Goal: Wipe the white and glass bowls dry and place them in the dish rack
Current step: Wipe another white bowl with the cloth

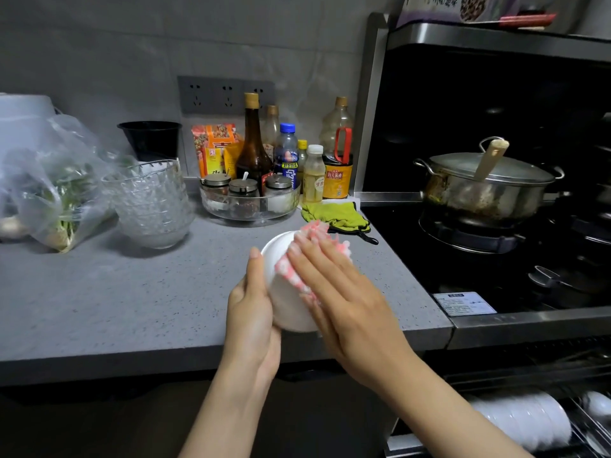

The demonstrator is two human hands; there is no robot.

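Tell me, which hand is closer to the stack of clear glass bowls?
Left. The left hand grips the round white bowl on the side facing the stack of clear glass bowls; the right hand lies beyond that bowl.

Soy sauce bottle (337, 180) label: 海天酱油; other labels unreadable.

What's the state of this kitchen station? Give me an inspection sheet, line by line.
Surface: grey speckled countertop, crowded along the back.
Job's things: white bowl held over the counter edge, pink-white cloth against it; glass bowls stacked at left; dish rack low right, with stacked white dishes in it.
Clutter: bag of greens, condiment bottles, jar tray, green glove.
Hands: left hand grips the white bowl; right hand presses the cloth with straight fingers.
Cables: nothing seen.
Surroundings: lidded pot on the stove at right.
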